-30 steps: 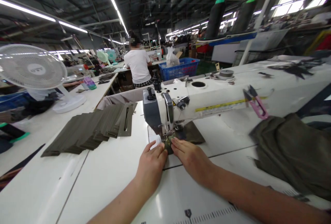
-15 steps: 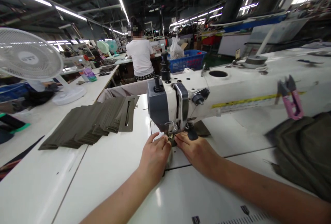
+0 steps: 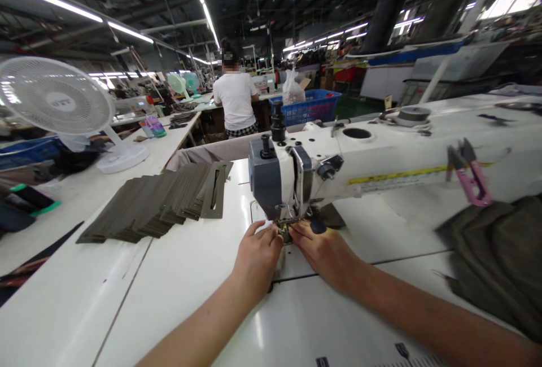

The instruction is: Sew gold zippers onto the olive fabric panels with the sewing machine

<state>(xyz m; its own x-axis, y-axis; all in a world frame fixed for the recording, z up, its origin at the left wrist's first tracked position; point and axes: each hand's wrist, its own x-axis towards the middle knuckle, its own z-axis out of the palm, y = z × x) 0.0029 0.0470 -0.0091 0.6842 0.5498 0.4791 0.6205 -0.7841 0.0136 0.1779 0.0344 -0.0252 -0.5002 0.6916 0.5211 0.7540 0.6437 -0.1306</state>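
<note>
My left hand [image 3: 259, 257] rests on the machine bed just left of the needle area, its fingers closed on the near edge of a small olive fabric piece [image 3: 284, 234]. From the other side, the fingertips of my right hand [image 3: 324, 251] press together on the same piece. Most of that piece is hidden by my fingers and the presser foot. The white and grey sewing machine [image 3: 266, 178] stands directly over both hands. Behind my right hand, an olive panel [image 3: 333, 215] lies flat on the bed.
A fanned stack of olive panels with slots [image 3: 156, 200] lies to the left. Pink-handled thread snips [image 3: 474, 180] hang on the machine arm, above bunched dark olive fabric [image 3: 499, 260]. A white fan [image 3: 122, 157] stands further left. A person in a white shirt [image 3: 236, 100] works ahead, beside a blue basket [image 3: 313, 108].
The view has tilted slightly, so the fan, stack and machine head sit a little further right. Both hands stay at the needle area with the fabric piece between them.
</note>
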